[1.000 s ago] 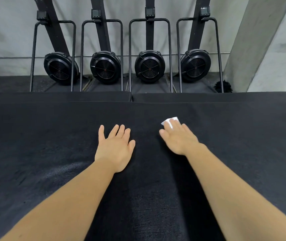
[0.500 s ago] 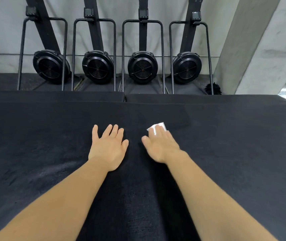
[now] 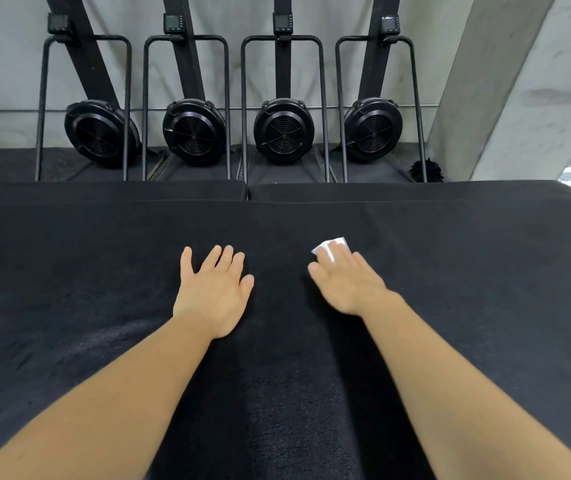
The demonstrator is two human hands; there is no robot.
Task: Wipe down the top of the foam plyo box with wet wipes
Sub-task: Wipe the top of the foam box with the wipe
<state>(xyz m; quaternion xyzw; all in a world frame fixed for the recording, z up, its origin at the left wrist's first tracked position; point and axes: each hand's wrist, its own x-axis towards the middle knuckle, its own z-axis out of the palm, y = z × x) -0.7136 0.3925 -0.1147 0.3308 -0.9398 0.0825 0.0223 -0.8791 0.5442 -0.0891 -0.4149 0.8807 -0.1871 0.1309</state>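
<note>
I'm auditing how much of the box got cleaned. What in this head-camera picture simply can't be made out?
Head view only:
wet wipe: mostly hidden under the right hand; only a white corner shows.
box top: cut off by the left, right and bottom frame edges.
Wiped versus unwiped areas: the black surface shows no clear boundary.
small monitors on the fan machines behind: too small to read.

Gym, four black fan-wheel ski machines (image 3: 283,129) along concrete wall (image 3: 7,64)

Small white wet wipe (image 3: 328,247), partly covered, flat on the wide black plyo box top (image 3: 450,271).
</note>
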